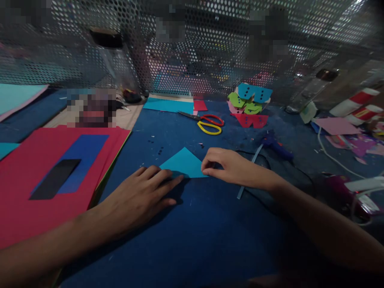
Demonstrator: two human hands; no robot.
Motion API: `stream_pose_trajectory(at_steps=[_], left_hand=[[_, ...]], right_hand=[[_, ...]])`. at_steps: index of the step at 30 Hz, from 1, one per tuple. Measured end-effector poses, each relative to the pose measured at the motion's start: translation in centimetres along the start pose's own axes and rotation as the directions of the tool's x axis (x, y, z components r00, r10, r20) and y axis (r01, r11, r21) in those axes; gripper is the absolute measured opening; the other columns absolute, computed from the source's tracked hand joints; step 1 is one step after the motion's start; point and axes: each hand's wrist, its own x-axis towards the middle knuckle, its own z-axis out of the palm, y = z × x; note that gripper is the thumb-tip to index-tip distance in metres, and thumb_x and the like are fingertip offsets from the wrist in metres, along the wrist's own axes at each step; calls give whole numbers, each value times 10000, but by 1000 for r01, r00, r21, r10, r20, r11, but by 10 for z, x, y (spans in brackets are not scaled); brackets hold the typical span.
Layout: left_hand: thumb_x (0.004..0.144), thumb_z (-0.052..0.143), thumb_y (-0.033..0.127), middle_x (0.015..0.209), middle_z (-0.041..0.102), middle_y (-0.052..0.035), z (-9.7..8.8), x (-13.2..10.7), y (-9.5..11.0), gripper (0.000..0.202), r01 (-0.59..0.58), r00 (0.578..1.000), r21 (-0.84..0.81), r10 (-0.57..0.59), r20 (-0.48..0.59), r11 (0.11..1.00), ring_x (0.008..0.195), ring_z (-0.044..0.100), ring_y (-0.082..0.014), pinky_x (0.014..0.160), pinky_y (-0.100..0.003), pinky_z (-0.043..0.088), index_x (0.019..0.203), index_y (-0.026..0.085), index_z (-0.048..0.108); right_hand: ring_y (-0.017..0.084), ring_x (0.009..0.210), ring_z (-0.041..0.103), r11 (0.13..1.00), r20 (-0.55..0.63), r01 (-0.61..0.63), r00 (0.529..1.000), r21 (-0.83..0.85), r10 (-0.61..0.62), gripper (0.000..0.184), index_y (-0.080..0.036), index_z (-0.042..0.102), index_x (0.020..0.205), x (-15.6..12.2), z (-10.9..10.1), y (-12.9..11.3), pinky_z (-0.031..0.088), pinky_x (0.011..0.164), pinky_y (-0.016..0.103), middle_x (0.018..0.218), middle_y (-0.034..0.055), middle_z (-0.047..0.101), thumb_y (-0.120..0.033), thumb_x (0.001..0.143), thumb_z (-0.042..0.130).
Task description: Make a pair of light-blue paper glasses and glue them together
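A light blue paper triangle (183, 163) lies flat on the dark blue table cover (195, 232). My left hand (141, 198) lies palm down, its fingertips pressing the paper's lower left edge. My right hand (229, 166) pinches the paper's right corner with curled fingers. Both hands touch the same piece of paper.
Red paper sheets with rectangular cut-outs (54, 172) lie at left. Scissors with red and yellow handles (208, 122) sit beyond the paper. Coloured punched paper shapes (249, 104) are piled at the back, a glue gun (274, 146) and cords lie at right, and a perforated metal screen (192, 48) closes the back.
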Motion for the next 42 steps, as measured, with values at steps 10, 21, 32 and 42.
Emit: stream_pose_trajectory(at_steps=[10,21,32,42], left_hand=[[1091,500,419,1215,676,-114,3,-1,0,427,-3,1000,26,3,-5,1000,994,588,-287,860,-439,457,1472,237,566],[1086,506,428,1172,658,-112,3,1,1,439,14,1000,31,-14,18,999,978,578,-295,840,-453,463,1477,237,566],[1078,526,444,1180,674,-109,3,1,2,477,-2,1000,58,3,-8,998,981,592,-295,833,-438,442,1502,226,541],[1068,564,440,1175,693,-102,2,0,6,463,6,1000,100,-5,-10,995,977,609,-287,848,-434,429,1482,234,556]], right_hand=[[219,1082,632,982,-28,134,990,-132,-139,151,-215,723,1151,4,28,-9,488,936,364,1132,79,688,-270,1055,619],[219,1091,624,959,-48,188,978,-214,-203,171,-211,685,1196,4,36,-4,484,923,353,1166,84,672,-270,1073,581],[239,990,604,870,10,250,962,-424,-271,270,-207,718,1243,1,34,-12,457,839,377,1148,111,680,-280,1100,501],[240,976,579,849,78,296,953,-439,-292,294,-186,731,1209,-1,26,-12,415,835,381,1068,89,694,-320,1106,490]])
